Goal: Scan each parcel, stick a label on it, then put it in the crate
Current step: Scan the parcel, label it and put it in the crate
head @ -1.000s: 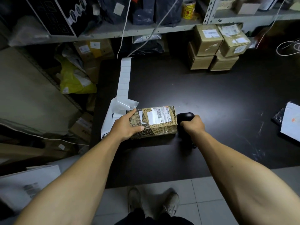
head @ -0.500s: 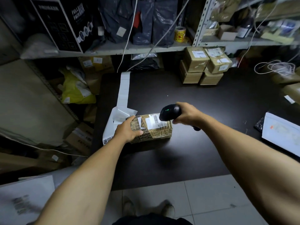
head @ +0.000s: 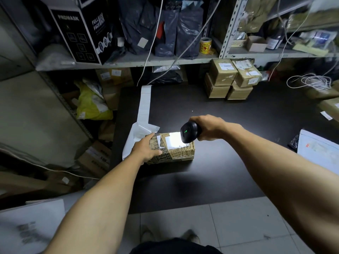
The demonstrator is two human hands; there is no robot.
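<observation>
Right hand [head: 211, 127], clamped on barcode scanner [head: 189, 132], has lifted it from counter [head: 238, 143]; beam now floods label on parcel [head: 172, 149]. Left hand [head: 146, 149] steadies parcel, fingers flat. Scan step underway.

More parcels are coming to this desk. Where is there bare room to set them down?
The dark tabletop is bare between the patterned brown parcel and the white papers at its right edge, and behind the parcel up to the four stacked cardboard boxes. It is crowded at the left, around the white label strip.
</observation>
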